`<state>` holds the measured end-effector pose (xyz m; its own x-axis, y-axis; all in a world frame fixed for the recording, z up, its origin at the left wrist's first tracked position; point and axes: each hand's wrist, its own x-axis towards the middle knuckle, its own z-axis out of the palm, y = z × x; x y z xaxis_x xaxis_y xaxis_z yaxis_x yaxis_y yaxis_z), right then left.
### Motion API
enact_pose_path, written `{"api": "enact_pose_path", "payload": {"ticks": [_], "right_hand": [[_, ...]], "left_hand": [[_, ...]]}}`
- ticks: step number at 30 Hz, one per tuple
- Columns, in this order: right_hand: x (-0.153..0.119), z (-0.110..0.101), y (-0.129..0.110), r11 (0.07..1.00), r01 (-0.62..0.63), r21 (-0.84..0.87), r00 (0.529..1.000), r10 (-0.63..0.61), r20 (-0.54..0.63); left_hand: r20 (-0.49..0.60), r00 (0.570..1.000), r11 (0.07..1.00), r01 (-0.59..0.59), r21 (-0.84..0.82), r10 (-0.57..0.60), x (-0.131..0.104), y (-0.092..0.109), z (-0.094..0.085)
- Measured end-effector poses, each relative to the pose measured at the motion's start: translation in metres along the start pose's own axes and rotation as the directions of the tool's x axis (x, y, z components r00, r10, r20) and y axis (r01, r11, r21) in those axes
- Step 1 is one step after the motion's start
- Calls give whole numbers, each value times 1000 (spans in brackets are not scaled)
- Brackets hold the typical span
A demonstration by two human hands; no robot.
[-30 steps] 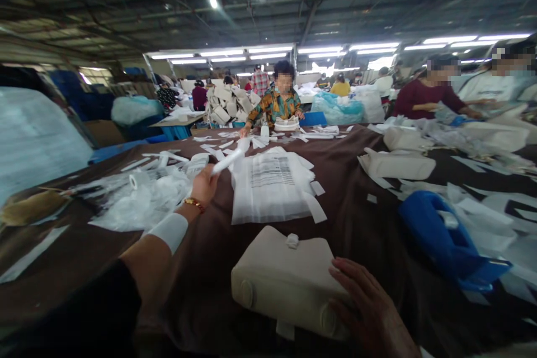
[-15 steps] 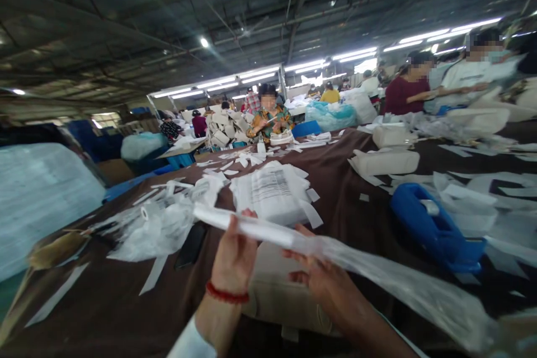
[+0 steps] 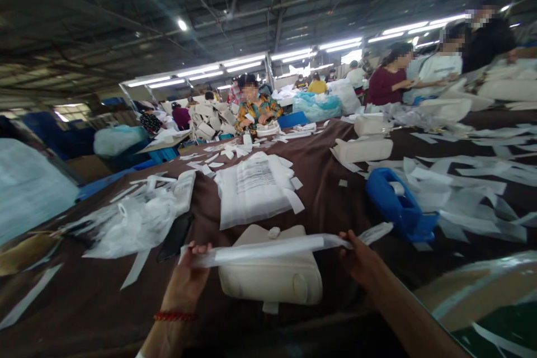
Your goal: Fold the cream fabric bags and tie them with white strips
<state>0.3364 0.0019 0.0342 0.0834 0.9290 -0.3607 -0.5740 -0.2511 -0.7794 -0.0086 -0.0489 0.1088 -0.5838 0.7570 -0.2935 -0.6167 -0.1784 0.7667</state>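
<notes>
Stretched between my hands is a long white strip in clear plastic (image 3: 268,250), nearly level. My left hand (image 3: 188,274), with a red bead bracelet at the wrist, pinches its left end. Around its right part the fingers of my right hand (image 3: 358,260) are closed, and a loose plastic tail sticks out past them. Below and behind the strip lies a cream handbag (image 3: 268,279) with a round tab on its front; the strip hides part of it. Whether strip and bag touch, I cannot tell.
On the brown cloth (image 3: 319,179) lie a stack of printed white plastic bags (image 3: 255,187), a black phone (image 3: 174,238), crumpled clear plastic (image 3: 126,224) and a blue tape dispenser (image 3: 400,207). More cream bags (image 3: 363,150) and paper strips sit at the right. A co-worker (image 3: 255,103) is across the table.
My hands have moved apart, and the strip has gone from slanting to nearly level. Its long plastic tail no longer trails to the lower right. More of the cream bag shows.
</notes>
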Motion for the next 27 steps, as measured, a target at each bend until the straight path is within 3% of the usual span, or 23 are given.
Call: {"api": "enact_pose_path", "payload": {"ticks": [3,4,5,6,7,8,9,10,11,12,14,16,18,21,23,25,27], "right_hand": [[-6,-10,-9,999,-46,18,999,46,-29],[-13,-14,-10,999,20,-50,994,-25,-105],[-23,-16,-12,973,151,-177,964,-184,-193],[-33,-16,-13,876,324,-357,877,-420,-236],[-43,-14,-14,679,496,-542,731,-663,-161],[-52,-8,-15,399,633,-663,558,-829,34],[-59,2,-16,100,723,-683,404,-864,301],[-63,14,-17,-147,775,-614,296,-775,559],[-64,29,-18,-304,799,-519,249,-618,745],[-61,45,-19,-381,808,-450,262,-452,853],[-50,74,-18,-391,807,-443,396,-198,897],[-37,90,-11,-296,808,-509,520,-47,853],[-27,91,-2,-201,809,-553,568,25,823],[-22,74,7,-144,788,-598,593,-79,801],[-23,65,3,-129,788,-602,566,-231,791],[-27,64,-7,-87,809,-581,503,-409,762],[-37,74,-18,-6,828,-561,470,-538,699]], "left_hand": [[-19,999,1000,-29,1,29,7,-5,-5],[-20,999,1000,-26,8,26,9,-8,-5],[-17,1000,1000,-16,18,16,12,-11,-4],[-8,1000,999,3,34,-3,14,-14,-2],[8,999,998,31,56,-31,18,-17,1],[30,997,994,65,86,-68,21,-19,5],[57,992,987,104,125,-112,25,-21,10],[86,984,975,142,169,-158,29,-22,16],[113,973,961,174,216,-202,34,-23,22],[137,962,945,196,261,-238,39,-23,28],[172,945,918,210,335,-279,48,-24,36],[184,944,905,188,382,-274,57,-23,36],[178,954,901,153,405,-242,61,-21,28],[171,954,885,150,442,-247,54,-12,6],[185,961,864,90,496,-206,38,-3,-5],[207,978,824,-147,547,37,16,4,-6],[281,912,737,-407,539,298,-10,4,3]]}}
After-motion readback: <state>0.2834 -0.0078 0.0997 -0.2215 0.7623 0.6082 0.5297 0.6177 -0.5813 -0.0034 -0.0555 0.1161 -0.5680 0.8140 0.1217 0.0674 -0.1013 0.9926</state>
